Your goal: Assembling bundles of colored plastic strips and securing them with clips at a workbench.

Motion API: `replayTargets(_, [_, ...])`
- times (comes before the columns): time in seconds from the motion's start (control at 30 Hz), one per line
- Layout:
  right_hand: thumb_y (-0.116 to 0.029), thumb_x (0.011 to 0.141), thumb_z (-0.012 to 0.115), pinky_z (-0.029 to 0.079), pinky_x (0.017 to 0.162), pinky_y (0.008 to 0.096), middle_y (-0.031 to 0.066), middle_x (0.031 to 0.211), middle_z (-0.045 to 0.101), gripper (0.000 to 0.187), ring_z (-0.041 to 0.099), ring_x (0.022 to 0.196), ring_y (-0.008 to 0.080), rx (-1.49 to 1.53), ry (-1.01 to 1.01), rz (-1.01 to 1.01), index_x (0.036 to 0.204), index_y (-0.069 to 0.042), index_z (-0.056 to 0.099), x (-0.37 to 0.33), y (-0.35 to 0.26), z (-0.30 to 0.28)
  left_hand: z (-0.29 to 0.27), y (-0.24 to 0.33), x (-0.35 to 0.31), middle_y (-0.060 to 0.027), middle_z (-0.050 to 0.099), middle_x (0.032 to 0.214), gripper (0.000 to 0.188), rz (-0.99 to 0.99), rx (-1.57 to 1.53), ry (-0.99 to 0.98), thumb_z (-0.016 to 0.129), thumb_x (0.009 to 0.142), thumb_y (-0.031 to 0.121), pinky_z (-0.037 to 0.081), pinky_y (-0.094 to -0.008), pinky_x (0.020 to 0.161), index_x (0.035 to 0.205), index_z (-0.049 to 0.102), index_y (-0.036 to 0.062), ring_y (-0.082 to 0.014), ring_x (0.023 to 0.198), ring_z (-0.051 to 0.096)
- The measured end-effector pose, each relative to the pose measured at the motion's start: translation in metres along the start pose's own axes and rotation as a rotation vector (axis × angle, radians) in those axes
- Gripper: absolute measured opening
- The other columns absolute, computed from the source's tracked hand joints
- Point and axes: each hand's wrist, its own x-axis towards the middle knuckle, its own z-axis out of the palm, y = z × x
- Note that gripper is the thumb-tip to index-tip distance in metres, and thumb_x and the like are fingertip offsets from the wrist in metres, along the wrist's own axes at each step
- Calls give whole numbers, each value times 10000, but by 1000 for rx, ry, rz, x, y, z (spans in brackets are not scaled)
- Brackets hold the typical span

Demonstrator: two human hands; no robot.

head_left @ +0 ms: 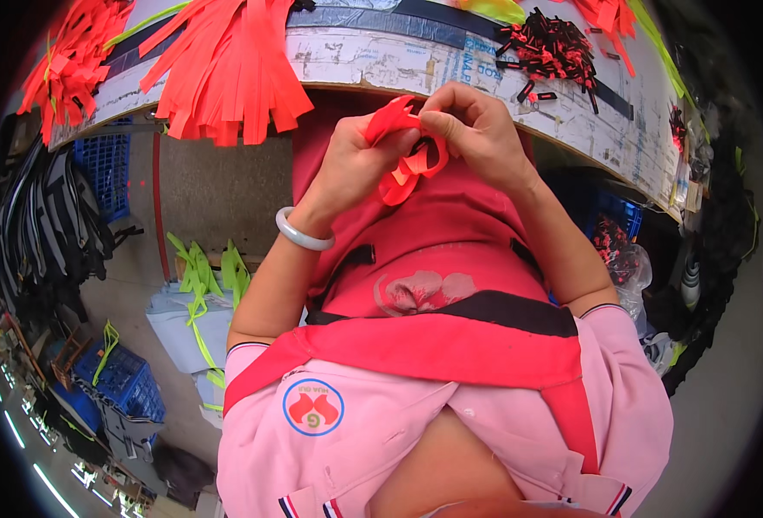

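Over my lap, just off the table's front edge, both hands work on a bright red-orange fabric strip (399, 184). It is folded over, and its loops hang below my fingers. My left hand (356, 160), with a pale bangle on its wrist, is closed round the folded part. My right hand (478, 134) pinches the strip beside it, thumb against forefinger. A small black bit shows on the strip between the two hands; its kind is too small to make out. My fingers partly hide the pinched spot.
A bundle of red-orange strips (226, 78) drapes over the edge of the worn table (356, 56). Another strip bundle (75, 65) hangs farther left. Small black-and-red pieces (554, 52) lie heaped at right. Blue crates (122, 371) and dark straps (45, 216) stand at left.
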Motion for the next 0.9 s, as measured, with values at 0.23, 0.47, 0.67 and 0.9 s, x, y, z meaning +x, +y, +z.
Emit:
replayTargets(0.23, [-138,921,619,444,628,190,-3,809,612,145,547,724,45,13,36,-23,924,6,612,-4,7,1,-2,-3,0,28,584,770,103,-18,-46,-42,608,919,78,414,-214,593,973,655,5,-43,676,509])
replayTargets(0.47, [-194,925,638,427,563,169,-9,806,615,175,523,671,24,172,55,55,943,-21,623,-3,11,2,-5,-8,3,26,630,836,134,-26,-7,36,620,914,100,452,-219,644,994,671,6,-38,744,540])
replayTargets(0.67, [-186,920,644,422,566,166,-16,798,615,168,519,668,22,159,105,63,944,-20,630,-3,12,6,-2,-12,2,8,638,833,130,118,137,50,624,911,95,457,-226,650,984,662,-6,-55,736,550])
replayTargets(0.9, [-175,904,663,412,620,166,-13,803,616,164,517,727,26,10,45,35,938,-15,647,-2,13,5,-1,-5,-2,-1,634,818,130,178,377,78,631,905,80,458,-223,672,1001,659,-2,-65,762,556])
